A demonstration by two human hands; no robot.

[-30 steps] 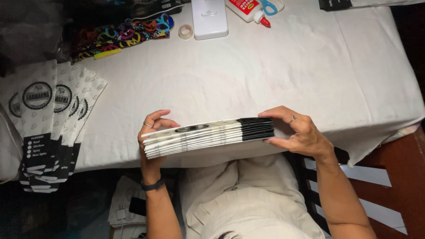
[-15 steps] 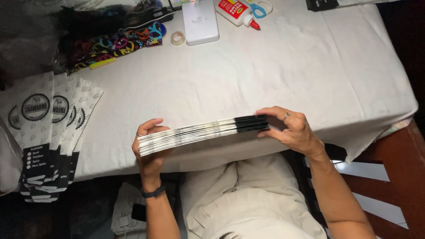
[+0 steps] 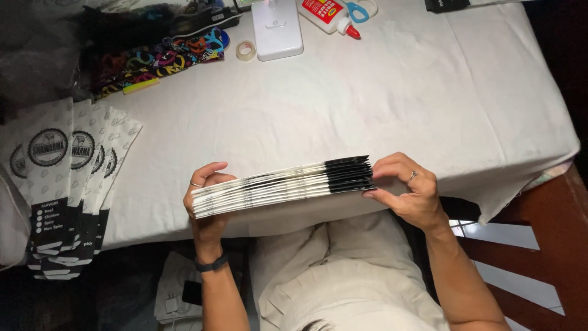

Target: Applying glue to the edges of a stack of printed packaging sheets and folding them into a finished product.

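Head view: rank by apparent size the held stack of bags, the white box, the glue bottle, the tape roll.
1. Stack of bags, held at both ends by the left hand and right hand; nearer the camera, so somewhat inflated.
2. White box, cropped at the top edge.
3. Glue bottle, also cropped.
4. Tape roll.

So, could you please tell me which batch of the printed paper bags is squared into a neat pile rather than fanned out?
The stack of bags between both hands at the table edge; the other batch lies fanned out at the table's left end.
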